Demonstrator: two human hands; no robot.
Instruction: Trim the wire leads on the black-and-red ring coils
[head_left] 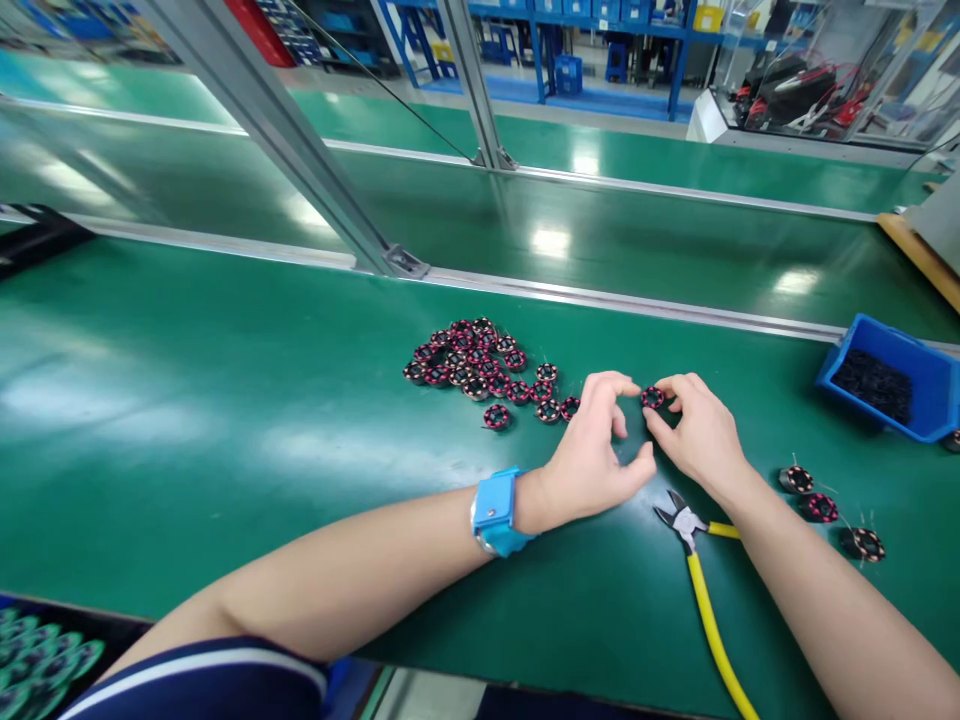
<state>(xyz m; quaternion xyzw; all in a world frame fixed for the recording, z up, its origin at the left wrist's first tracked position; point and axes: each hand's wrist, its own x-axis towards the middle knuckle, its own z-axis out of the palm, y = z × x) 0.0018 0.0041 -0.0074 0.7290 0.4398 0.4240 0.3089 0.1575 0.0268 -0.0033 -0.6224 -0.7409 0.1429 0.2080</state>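
Observation:
Between the thumb and fingers of my right hand (697,430) is a small wound motor stator (652,397), a black ring with pink-red windings. My left hand (596,450), a blue wrist strap on its wrist, is open just left of it, thumb and fingers apart. Its index fingertip comes close to the stator; whether it touches I cannot tell. Left of that hand lies a pile of similar stators (476,360), some with copper-coloured windings. Below my hands rest diagonal cutters (705,590) with yellow handles, jaws apart, partly hidden by my right forearm.
Several stators with loose wire ends (819,508) lie right of my right forearm. A blue bin (930,390) holding small black pieces stands at the far right. A metal rail (600,300) crosses the green table behind the pile, with an upright post (300,140) on it.

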